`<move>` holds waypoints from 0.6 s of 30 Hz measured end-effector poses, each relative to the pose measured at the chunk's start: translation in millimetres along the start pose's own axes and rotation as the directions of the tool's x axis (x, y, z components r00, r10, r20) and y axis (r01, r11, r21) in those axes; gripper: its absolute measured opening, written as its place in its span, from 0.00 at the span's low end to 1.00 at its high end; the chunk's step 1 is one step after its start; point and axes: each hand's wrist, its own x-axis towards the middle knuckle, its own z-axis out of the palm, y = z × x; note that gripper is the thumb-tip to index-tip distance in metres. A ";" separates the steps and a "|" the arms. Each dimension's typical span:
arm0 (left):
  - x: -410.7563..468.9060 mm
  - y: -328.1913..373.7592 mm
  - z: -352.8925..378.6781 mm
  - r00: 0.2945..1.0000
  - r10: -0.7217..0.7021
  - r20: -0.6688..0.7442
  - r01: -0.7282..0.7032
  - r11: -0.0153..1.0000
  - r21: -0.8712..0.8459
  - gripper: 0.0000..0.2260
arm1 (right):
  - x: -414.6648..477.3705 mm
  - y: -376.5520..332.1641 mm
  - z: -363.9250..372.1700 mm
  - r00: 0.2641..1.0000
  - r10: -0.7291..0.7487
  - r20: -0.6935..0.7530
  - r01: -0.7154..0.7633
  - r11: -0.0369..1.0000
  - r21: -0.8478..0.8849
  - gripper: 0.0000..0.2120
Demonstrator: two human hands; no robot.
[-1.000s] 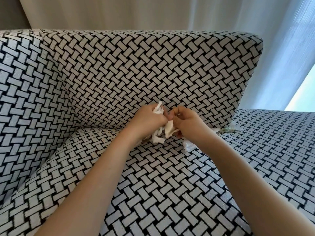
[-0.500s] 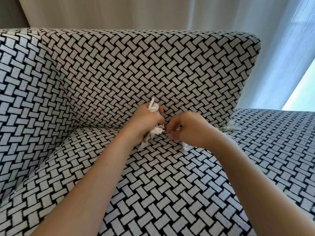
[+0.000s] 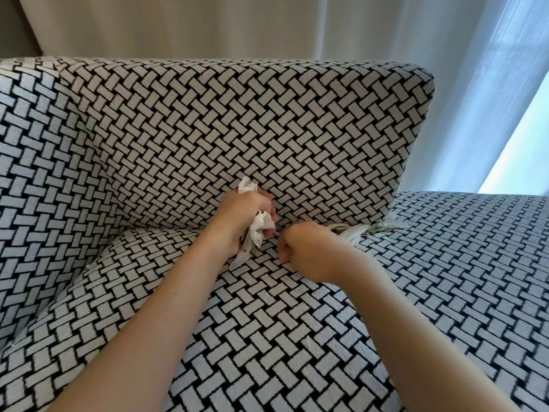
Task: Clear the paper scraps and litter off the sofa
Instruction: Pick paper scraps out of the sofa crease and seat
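My left hand [image 3: 243, 215] is closed around a bunch of crumpled white paper scraps [image 3: 261, 228]; bits stick out above and below the fist. It hovers at the crease where the sofa seat [image 3: 267, 337] meets the backrest [image 3: 237, 129]. Just to its right, my right hand [image 3: 309, 251] rests low on the seat with the fingers curled in; what it pinches is hidden. Behind that hand, more white scraps [image 3: 353, 234] lie in the crease. A greenish-white piece of litter [image 3: 386, 226] sits at the backrest's lower right corner.
The sofa has a black-and-white woven pattern. Its armrest [image 3: 38, 188] rises at the left. A lower seat section [image 3: 475, 248] extends to the right. Pale curtains [image 3: 445, 84] hang behind, with a bright window strip at the far right.
The two hands have parted: my left hand has kept the bunch of scraps, and my right hand has moved down and right onto the seat, uncovering the scraps in the crease.
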 end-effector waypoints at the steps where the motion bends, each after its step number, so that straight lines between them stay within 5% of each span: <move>1: 0.1 0.2 0.6 1.000 0.016 -0.016 -0.016 1.000 -0.001 0.11 | 0.1 5.0 -0.9 1.000 0.027 -0.008 -0.026 0.994 0.105 0.09; 4: 0.4 -1.1 2.8 0.996 0.073 -0.058 -0.073 0.997 -0.013 0.12 | -1.7 16.3 -8.9 0.990 0.142 -0.002 -0.118 0.830 0.545 0.09; 8: 1.4 -3.9 5.3 0.990 0.130 -0.063 -0.135 0.987 -0.083 0.12 | 0.0 7.6 -14.0 0.965 0.257 0.044 -0.157 0.436 0.886 0.08; 9: 1.9 -3.4 5.3 0.987 0.147 -0.069 -0.153 0.983 -0.099 0.12 | 1.9 6.8 -13.1 0.958 0.285 0.017 -0.155 0.469 0.870 0.08; 11: 3.8 -3.5 4.4 0.978 0.190 -0.086 -0.199 0.973 -0.114 0.13 | 5.2 9.3 -9.6 0.951 0.305 -0.050 -0.208 0.752 0.625 0.11; 13: 5.0 -6.3 2.7 0.967 0.228 -0.118 -0.239 0.966 -0.093 0.12 | 4.4 13.0 -5.4 0.958 0.278 -0.065 -0.233 0.895 0.381 0.11; 18: 8.1 -23.1 -7.1 0.972 0.161 -0.173 -0.185 0.973 -0.135 0.12 | -5.3 20.3 -8.9 0.981 0.195 0.018 -0.185 0.892 0.413 0.08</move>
